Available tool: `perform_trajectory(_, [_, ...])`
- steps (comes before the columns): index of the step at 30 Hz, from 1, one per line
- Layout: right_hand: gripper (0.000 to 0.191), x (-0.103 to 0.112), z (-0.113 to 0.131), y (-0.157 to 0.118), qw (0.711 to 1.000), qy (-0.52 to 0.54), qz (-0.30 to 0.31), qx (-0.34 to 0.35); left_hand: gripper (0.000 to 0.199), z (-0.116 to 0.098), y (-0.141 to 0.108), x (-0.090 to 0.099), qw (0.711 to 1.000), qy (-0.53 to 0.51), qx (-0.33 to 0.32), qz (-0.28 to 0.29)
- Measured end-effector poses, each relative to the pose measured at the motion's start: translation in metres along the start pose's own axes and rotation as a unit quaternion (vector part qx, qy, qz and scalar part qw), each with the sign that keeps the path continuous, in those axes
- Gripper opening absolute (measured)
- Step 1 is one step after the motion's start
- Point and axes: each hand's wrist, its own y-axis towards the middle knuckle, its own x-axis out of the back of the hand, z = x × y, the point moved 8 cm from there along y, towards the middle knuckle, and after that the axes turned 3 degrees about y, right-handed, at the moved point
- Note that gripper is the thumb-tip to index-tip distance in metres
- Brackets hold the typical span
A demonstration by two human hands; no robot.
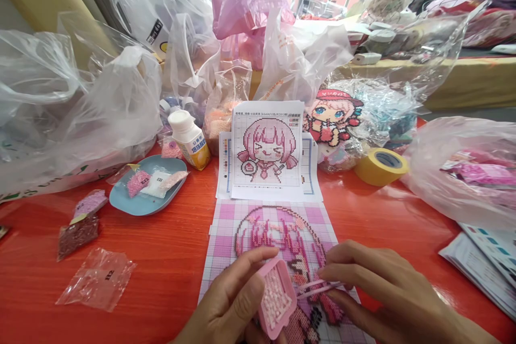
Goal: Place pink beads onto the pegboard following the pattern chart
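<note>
My left hand [237,295] grips a small pink tray [293,309] that holds many pale pink fuse beads [276,295], tilted above the pegboard. Pinched in my right hand [374,279] is a pair of pink tweezers [314,288], tips pointing left toward the tray. Beneath both hands lies a pink-and-white checked pegboard [221,220], with a partly visible figure of fuse beads [278,228] in pink and brown on it. The hands and tray cover much of its lower part. Behind the board a printed chart [268,150] of a pink-haired character stands propped up.
On the red table [161,258] are a blue plate [124,201] with bead bags, a white bottle [189,140], an empty bag [99,279] and yellow tape [381,166]. A finished bead figure [332,115] leans behind. Plastic bags [116,102] crowd the back; papers [479,269] lie right.
</note>
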Motion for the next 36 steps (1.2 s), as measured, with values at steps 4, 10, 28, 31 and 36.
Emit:
perform_trajectory(4, [0.017, -0.004, 0.002, -0.002, 1.000, -0.008, 0.002, 0.004, 0.082, 0.005, 0.000, -0.001, 1.000, 0.007, 0.014, 0.005])
perform_trajectory(10, [0.018, -0.009, 0.003, -0.003, 0.999, -0.020, 0.018, 0.019, 0.081, 0.009, 0.001, -0.004, 1.000, -0.003, 0.017, 0.013])
perform_trajectory(28, [0.019, -0.011, 0.004, -0.004, 0.999, -0.015, 0.033, 0.015, 0.083, 0.012, 0.002, -0.003, 1.000, -0.004, 0.024, 0.020])
perform_trajectory(31, [0.019, -0.009, 0.004, -0.003, 0.999, -0.020, 0.028, 0.017, 0.085, 0.012, 0.003, -0.003, 0.999, -0.011, 0.027, 0.019])
perform_trajectory(36, [0.019, -0.009, 0.005, -0.003, 0.999, -0.023, 0.023, 0.024, 0.085, 0.010, 0.002, -0.002, 1.000, 0.001, 0.023, 0.015])
